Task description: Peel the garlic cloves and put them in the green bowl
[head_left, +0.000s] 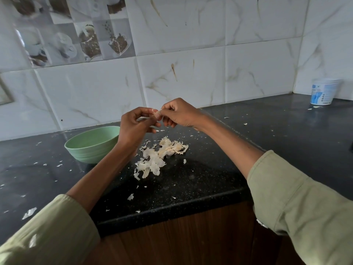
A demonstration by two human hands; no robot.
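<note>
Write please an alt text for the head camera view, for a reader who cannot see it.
Two hands, left hand and right hand, pinch a garlic clove between them above a black counter. Below lies a heap of garlic skins; a green bowl stands left.

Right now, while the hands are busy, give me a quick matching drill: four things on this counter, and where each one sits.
Things:
1. green bowl
2. pile of garlic skins
3. white tub
4. garlic clove

Places:
A. far right corner by the wall
B. pinched between both hands, above the counter
C. left of the left forearm
D. counter, below the hands

Pairs: 1-C, 2-D, 3-A, 4-B
</note>
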